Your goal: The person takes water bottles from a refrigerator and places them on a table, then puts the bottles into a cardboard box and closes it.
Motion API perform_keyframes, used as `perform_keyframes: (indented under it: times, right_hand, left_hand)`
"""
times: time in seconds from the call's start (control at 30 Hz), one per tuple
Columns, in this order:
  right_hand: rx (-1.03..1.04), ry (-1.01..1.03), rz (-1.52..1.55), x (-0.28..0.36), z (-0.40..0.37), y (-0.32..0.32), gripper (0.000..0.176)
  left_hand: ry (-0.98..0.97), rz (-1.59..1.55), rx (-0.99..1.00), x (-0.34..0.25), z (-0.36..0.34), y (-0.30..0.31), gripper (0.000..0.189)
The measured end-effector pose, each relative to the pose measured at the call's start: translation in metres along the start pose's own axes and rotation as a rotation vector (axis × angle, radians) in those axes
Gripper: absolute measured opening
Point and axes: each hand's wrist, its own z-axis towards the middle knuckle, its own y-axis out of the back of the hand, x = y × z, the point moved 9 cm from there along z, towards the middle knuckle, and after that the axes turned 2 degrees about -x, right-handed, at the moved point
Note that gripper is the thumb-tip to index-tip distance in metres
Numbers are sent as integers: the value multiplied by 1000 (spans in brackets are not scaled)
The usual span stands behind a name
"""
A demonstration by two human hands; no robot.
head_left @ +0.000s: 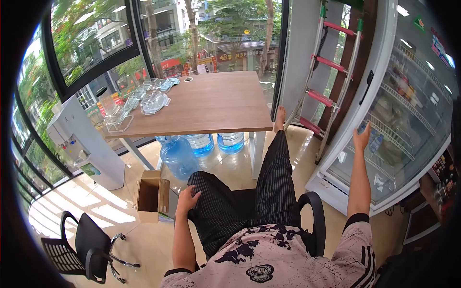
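Hands, both bare and empty: our right hand (362, 137), fingers spread, is on or just off the fridge door (408, 110) at right of frame, which is smooth glass, white-framed and unopened. Our left hand (187, 199) lies slack on the pinstriped knee (211, 189), lower centre. Flat wood-grain table (216, 103), upper centre, bears clear plastic trays (153, 102), untouched.

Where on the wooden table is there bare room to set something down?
The table is bare across its middle, front and right, from the clear containers to the edge near the ladder. Its left side and far left corner are crowded.
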Motion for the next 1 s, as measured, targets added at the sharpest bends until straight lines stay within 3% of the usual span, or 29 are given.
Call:
perform_keyframes:
  times: [0.13, 0.27, 0.4, 0.53, 0.57, 0.63, 0.67, 0.73, 0.77, 0.87, 1.0]
  right_hand:
    - [71, 54, -43, -19, -20, -17, 86]
    - [152, -46, -30, -23, -52, -25, 86]
    - [319, 57, 106, -10, -118, -53, 85]
    - [678, -57, 54, -12, -212, -101, 84]
    - [685, -60, 60, -29, -231, -117, 84]
    - [856, 143, -23, -38, -274, -153, 82]
    - [864, 129, -20, -38, -278, -153, 82]
    - [1082, 14, 150, 18, -283, -117, 75]
    - [1039, 39, 96, 27, -280, -108, 71]
    - [1179, -90, 114, 6, -293, -112, 72]
    - [1247, -63, -73, -42, -299, -128, 72]
  left_hand:
    - [-29, 12, 26, -4, 4, -7, 41]
    - [-24, 21, 57, -9, 9, -10, 41]
    - [-38, -4, 54, -10, 14, -15, 41]
    - [-49, 2, 79, -13, 15, -20, 41]
    - [-64, 8, 90, -15, 16, -21, 41]
    - [-70, 6, 89, -12, 18, -24, 41]
    - [-82, -2, 93, -11, 18, -26, 41]
    - [-88, -10, 98, -10, 19, -27, 41]
    - [-98, 2, 108, -12, 21, -29, 42]
    - [-101, 23, 135, -15, 26, -38, 43]
    - [-119, 29, 151, -16, 30, -42, 46]
